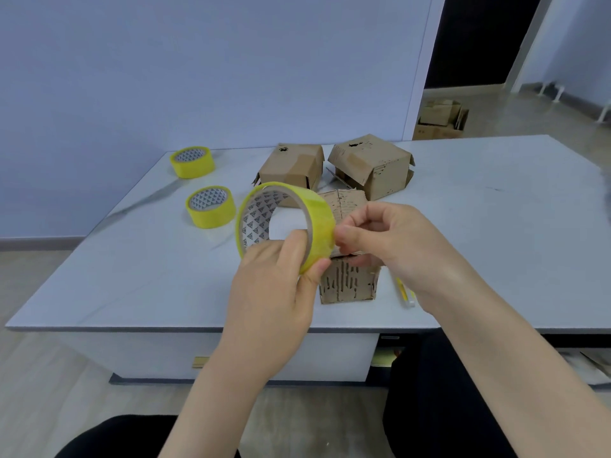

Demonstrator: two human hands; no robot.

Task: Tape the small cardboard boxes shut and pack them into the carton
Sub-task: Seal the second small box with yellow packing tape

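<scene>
Yellow tape roll (pixel 322 223) stands on edge at mid-frame, its hole turned toward the lower left. From below, the left hand (pixel 274 292) grips it, thumb on the outer band and fingers inside the core. At the band's right side the right hand (pixel 390 239) pinches with thumb and forefinger. Under both hands a worn box (pixel 347 282) sits on the table (pixel 496 242), its top running away from the camera. Beyond it, two boxes (pixel 291 166) stand side by side at upper centre. Left of them, spare rolls (pixel 211 206) lie flat.

Glossy yellow plastic tape roll (pixel 284 223), matt scuffed brown cardboard boxes (pixel 347 279), smooth satin grey tabletop (pixel 479 226)
</scene>
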